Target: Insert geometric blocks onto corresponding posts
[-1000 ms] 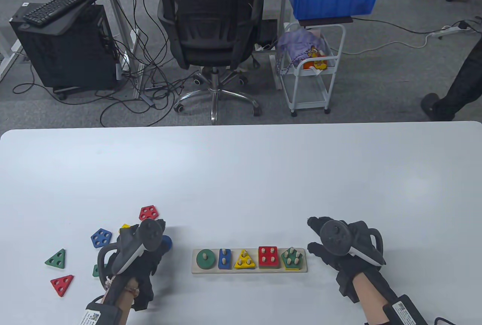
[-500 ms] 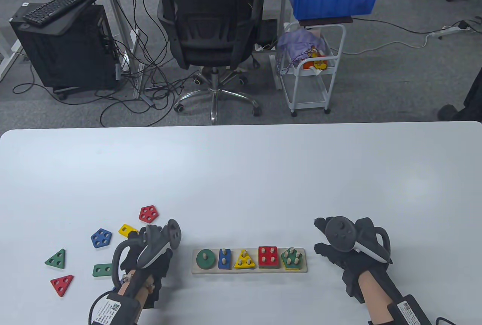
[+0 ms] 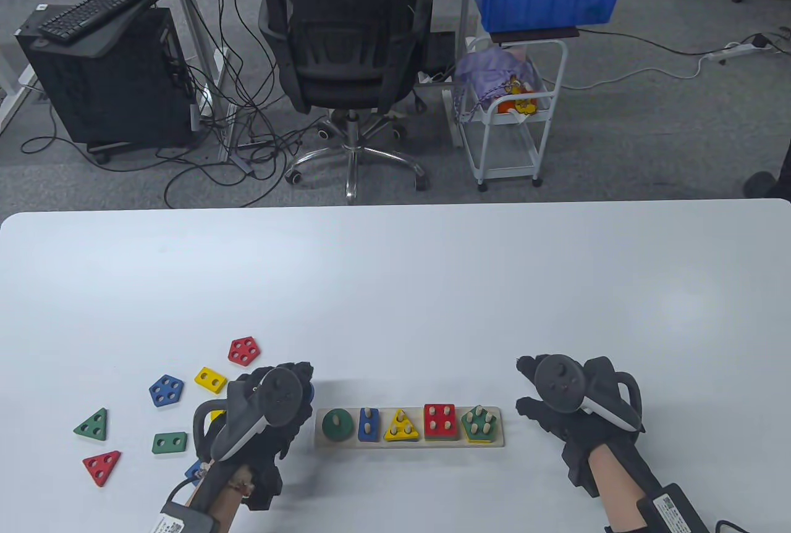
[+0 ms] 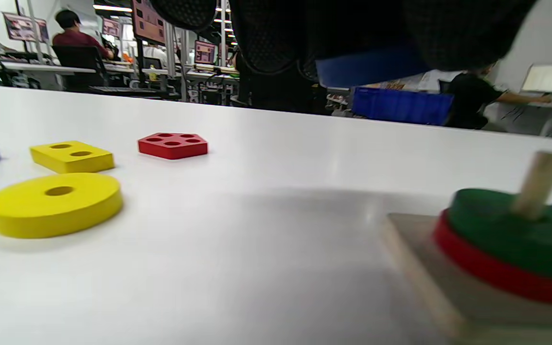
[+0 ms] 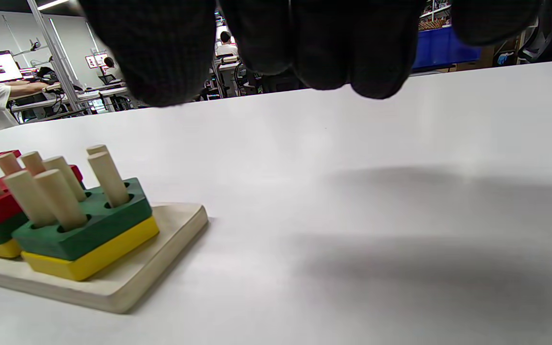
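Observation:
The wooden post board (image 3: 321, 441) holds a green disc (image 3: 337, 425), blue rectangle (image 3: 368, 423), yellow triangle (image 3: 401, 426), red square (image 3: 440, 420) and green pentagon (image 3: 479, 423). My left hand (image 3: 304, 386) grips a blue block (image 3: 311, 393), mostly hidden by the fingers, just left of the board's round post. In the left wrist view the blue block (image 4: 367, 67) hangs under my fingers, above and left of the post (image 4: 537, 184), which carries the green disc (image 4: 511, 235) over a red one. My right hand (image 3: 520, 383) is empty, just right of the board.
Loose blocks lie left of the board: red pentagon (image 3: 243, 350), yellow rectangle (image 3: 210, 380), blue pentagon (image 3: 165, 390), green triangle (image 3: 93, 425), red triangle (image 3: 102, 467), green rectangle (image 3: 169, 443). A yellow disc (image 4: 54, 203) lies under my left wrist.
My left hand has moved right from the loose blocks to the board's left end, carrying the blue block. The green rectangle has come into view. My right hand shifted slightly right.

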Demonstrator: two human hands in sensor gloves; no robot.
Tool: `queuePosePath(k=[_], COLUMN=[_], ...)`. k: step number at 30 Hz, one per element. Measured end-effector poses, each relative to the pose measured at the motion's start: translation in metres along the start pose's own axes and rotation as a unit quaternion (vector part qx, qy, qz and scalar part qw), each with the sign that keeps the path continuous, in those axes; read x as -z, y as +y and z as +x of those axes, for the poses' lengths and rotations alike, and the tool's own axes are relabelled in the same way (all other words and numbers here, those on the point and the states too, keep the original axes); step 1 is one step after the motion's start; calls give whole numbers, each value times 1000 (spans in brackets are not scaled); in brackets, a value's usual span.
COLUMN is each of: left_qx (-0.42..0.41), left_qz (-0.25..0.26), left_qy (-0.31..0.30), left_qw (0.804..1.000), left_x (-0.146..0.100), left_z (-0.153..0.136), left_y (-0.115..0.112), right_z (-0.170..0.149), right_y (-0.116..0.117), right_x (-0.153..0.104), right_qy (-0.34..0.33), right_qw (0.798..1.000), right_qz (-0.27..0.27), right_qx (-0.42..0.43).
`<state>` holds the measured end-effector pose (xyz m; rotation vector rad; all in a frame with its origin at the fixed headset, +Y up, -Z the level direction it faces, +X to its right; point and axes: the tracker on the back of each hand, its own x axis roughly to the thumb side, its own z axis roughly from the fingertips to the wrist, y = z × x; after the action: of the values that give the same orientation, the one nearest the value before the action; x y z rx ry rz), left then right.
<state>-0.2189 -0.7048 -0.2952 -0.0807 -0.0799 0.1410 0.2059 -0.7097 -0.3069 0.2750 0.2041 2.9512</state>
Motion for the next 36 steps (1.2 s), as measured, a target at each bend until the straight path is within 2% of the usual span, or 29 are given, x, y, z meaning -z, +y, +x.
queuePosePath(k=[4,7,16,28,32,36], left_qx=[-48,-23,12,20,6,-66], left_qz=[-41,-49,-25,-39,-49,-35], left_qy=[-69,-82,-95,-95,-70,5], left_qw=[996,995,995,995,996,997], left_x=[-5,-6,-4,-1,4,16], left_z=[4,12,30,31,20,-13], left_y=[2,-3,-30,-37,-27,0], right_z=[1,1,2,5,4,4], right_y=[0,0,1,3,1,-3], right_x=[0,0,0,0,0,-1], right_qy=[-2,-4,-6,-7,-6,-5], right_qw=[1000,1000,1000,1000,1000,1000], right_qz=[2,3,8,17,12,6], right_qx=[-2,-4,-4,-6,-1,5])
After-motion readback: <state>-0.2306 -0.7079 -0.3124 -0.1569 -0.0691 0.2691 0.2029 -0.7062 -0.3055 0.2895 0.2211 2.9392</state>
